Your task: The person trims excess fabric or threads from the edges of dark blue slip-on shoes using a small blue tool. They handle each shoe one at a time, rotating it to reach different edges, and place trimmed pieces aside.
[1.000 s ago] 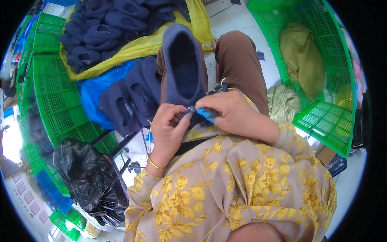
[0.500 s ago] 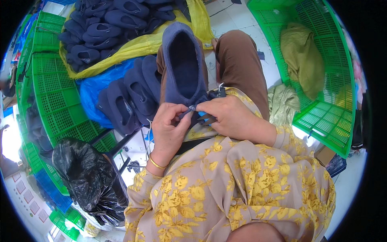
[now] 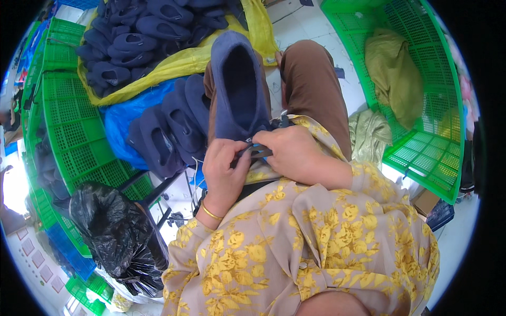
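A dark blue fabric slipper (image 3: pixel 262 105) lies over my lap, its toe pointing away and its opening facing up. My left hand (image 3: pixel 225 164) is closed in a pinch at the heel end, by a small pale tag (image 3: pixel 249 140). My right hand (image 3: pixel 295 154) is closed around dark thread snips (image 3: pixel 259 151), whose blades point left below the heel, close to my left fingers. The right thumb also presses near the tag. My fingers cover much of the heel edge, and the snips' handle is hidden in the palm.
Several matching slippers (image 3: pixel 163 139) stand in a row on blue plastic (image 3: pixel 117 124) to the left. Behind them a yellow sack (image 3: pixel 158 75) holds a heap more. Green baskets (image 3: pixel 79 121) flank me, the right one holding olive cloth (image 3: pixel 392 73). A black plastic bag (image 3: pixel 113 231) sits near left.
The snips' blades have moved left, toward my left fingers. My left hand has shifted slightly down and right, while the slipper stays nearly in place.
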A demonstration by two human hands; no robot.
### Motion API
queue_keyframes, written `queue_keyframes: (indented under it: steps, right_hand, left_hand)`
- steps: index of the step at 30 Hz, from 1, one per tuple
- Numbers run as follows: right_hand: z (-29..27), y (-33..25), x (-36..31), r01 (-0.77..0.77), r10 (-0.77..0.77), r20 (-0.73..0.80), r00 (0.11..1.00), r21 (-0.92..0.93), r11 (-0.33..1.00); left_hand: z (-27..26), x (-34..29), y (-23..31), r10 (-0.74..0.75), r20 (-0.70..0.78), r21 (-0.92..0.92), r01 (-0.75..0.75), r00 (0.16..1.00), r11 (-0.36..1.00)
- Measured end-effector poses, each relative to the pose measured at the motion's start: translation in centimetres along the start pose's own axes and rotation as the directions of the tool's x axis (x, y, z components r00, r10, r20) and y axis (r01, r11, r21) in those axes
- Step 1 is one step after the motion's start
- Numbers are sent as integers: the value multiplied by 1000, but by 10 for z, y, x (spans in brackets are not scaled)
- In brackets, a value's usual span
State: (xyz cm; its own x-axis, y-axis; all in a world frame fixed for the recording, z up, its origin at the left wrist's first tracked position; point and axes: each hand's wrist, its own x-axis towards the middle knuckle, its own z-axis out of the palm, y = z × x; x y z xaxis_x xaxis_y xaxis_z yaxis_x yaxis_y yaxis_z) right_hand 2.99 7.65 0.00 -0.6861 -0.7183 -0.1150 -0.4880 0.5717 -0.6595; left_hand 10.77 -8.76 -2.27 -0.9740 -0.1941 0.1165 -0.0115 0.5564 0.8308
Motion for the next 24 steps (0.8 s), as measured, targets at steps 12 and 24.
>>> queue_keyframes:
  steps: [12, 24]
  right_hand:
    - [4, -1, -3, -17, 17, 13, 1000, 52, 998]
    - [14, 14, -8, -8, 14, -26, 1000, 208, 978]
  left_hand:
    - [-6, -1, -3, 158, 7, 76, -158, 987, 985]
    - [-2, -5, 1, 133, -62, 19, -132, 989, 991]
